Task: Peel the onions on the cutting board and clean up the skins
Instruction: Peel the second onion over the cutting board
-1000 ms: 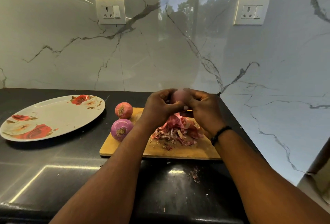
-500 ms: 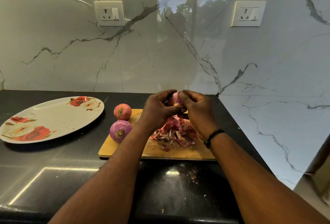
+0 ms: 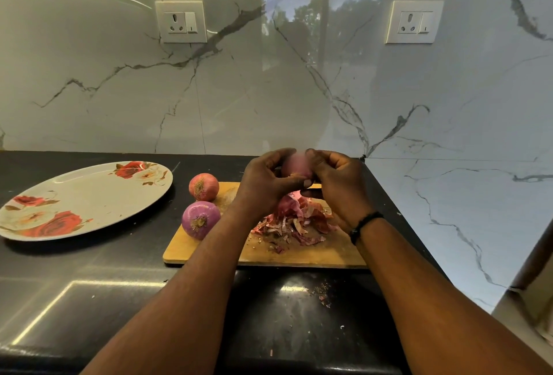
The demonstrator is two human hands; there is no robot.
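Both my hands hold one pale pink onion [image 3: 294, 165] above the wooden cutting board [image 3: 209, 250]. My left hand [image 3: 266, 183] curls round its left side, thumb across the bottom. My right hand [image 3: 338, 186] grips its right side with fingers curled over the top. A heap of red-purple onion skins [image 3: 294, 220] lies on the board under my hands. Two more onions sit at the board's left end: a purple one [image 3: 200, 219] nearer me and a reddish-brown one [image 3: 203, 186] behind it.
A large oval plate with red roses [image 3: 80, 198] lies on the black counter [image 3: 89, 285] to the left. Small skin crumbs [image 3: 321, 294] dot the counter in front of the board. Marble walls stand behind and to the right, with two sockets.
The onion has turned a little between my fingers and sits slightly higher in my hands. The two other onions and the skin heap have not moved.
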